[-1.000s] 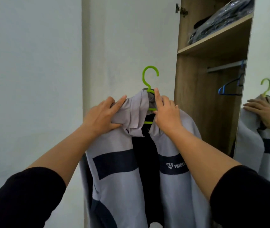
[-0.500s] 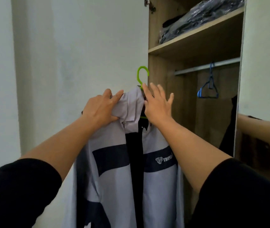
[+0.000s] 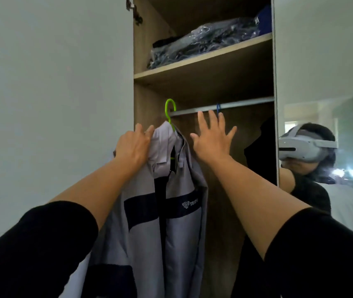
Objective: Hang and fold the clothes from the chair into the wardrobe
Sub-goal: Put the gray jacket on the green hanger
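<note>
The left hand [image 3: 133,147] grips the collar and shoulder of a grey jacket [image 3: 171,211], its fingers curled into the bunched fabric just left of the neck. The jacket hangs on a green hanger [image 3: 169,112], lifted up inside the open wardrobe [image 3: 147,50]; its front shows a dark band across the chest with a small white logo, and a dark strip runs down the middle. The hanger's hook rises above the collar and sits at the left end of the metal rail [image 3: 235,106], right by it, though whether it rests on the rail or is only held against it cannot be told. The right hand [image 3: 212,138] holds nothing: its fingers are spread wide and straight, palm facing into the wardrobe, raised just right of the jacket's shoulder and apart from the fabric, with the fingertips reaching about to the rail. A blue hanger [image 3: 218,108] hangs on the rail just behind those fingers, mostly hidden by them. Above the rail a wooden shelf [image 3: 203,61] carries clothes packed in clear plastic bags [image 3: 203,44]. A dark garment [image 3: 261,160] hangs deeper in the wardrobe at the right. On the mirrored door [image 3: 321,82] to the right, the person's reflection wears a grey headset [image 3: 298,147]. Both forearms are bare below black sleeves [image 3: 31,254].
</note>
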`<action>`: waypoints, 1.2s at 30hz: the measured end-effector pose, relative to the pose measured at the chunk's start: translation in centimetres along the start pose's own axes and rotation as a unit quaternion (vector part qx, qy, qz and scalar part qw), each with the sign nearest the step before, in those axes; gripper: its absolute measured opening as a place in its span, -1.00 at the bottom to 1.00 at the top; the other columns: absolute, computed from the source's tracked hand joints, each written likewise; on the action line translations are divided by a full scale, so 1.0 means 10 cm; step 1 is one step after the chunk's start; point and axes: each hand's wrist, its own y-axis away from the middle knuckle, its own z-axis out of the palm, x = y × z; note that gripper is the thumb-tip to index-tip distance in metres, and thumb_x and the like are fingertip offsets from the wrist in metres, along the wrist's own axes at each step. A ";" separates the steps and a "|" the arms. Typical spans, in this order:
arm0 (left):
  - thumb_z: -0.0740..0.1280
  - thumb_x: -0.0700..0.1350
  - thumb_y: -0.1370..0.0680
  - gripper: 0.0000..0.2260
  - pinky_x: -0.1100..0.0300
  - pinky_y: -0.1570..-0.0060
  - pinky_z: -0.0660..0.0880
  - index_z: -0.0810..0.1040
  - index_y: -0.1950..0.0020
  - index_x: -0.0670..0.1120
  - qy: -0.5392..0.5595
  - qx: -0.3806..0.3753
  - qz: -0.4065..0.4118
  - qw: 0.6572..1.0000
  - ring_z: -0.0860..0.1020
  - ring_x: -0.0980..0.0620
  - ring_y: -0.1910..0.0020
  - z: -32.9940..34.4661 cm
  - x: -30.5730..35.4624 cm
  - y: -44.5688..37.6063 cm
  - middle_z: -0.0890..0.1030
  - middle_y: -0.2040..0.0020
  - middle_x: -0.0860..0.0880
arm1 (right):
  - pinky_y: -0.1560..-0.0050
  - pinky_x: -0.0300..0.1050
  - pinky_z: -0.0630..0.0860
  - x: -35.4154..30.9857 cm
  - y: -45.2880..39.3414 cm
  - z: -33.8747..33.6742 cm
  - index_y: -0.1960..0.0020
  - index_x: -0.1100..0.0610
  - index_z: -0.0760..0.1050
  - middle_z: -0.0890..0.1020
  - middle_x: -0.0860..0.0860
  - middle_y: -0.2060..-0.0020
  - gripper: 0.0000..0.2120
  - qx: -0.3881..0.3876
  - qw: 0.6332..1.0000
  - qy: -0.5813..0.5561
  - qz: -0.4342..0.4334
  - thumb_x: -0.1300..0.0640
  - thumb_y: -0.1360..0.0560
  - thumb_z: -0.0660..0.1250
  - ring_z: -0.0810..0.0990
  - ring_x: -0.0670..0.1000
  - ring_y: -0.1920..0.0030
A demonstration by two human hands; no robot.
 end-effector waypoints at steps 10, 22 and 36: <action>0.24 -0.16 -0.57 -0.50 -0.07 0.05 0.50 0.18 -0.49 -0.01 0.062 -0.004 0.003 0.998 0.53 -0.28 -0.12 0.67 0.50 -0.95 0.36 -0.25 -0.20 | -0.39 0.26 0.09 0.27 -0.76 0.57 -0.53 -0.11 -0.04 -0.05 0.20 -0.52 -0.28 -0.055 0.987 -0.069 0.131 -0.07 -0.50 0.28 0.08 0.27 -0.47; 0.26 -0.11 -0.56 -0.45 -0.06 0.04 0.48 0.14 -0.51 -0.01 0.132 0.003 0.010 0.991 0.54 -0.28 -0.10 1.22 0.90 -1.45 0.37 -0.22 -0.21 | -0.32 0.21 0.28 0.56 -1.11 1.10 -0.54 0.00 -0.27 0.32 0.20 -0.40 -0.24 -0.122 0.971 -0.079 0.187 0.16 -0.56 0.19 0.35 0.21 -0.36; 0.25 -0.11 -0.57 -0.38 -0.06 -0.04 0.47 0.01 -0.55 0.02 0.134 -0.036 0.028 0.990 0.51 -0.26 -0.17 1.46 1.15 -1.81 0.30 -0.32 -0.22 | -0.24 -0.02 0.40 0.73 -1.32 1.38 -0.34 0.29 0.37 0.45 0.25 -0.32 -0.62 -0.041 0.961 -0.177 0.210 0.19 -0.57 0.10 0.44 0.23 -0.31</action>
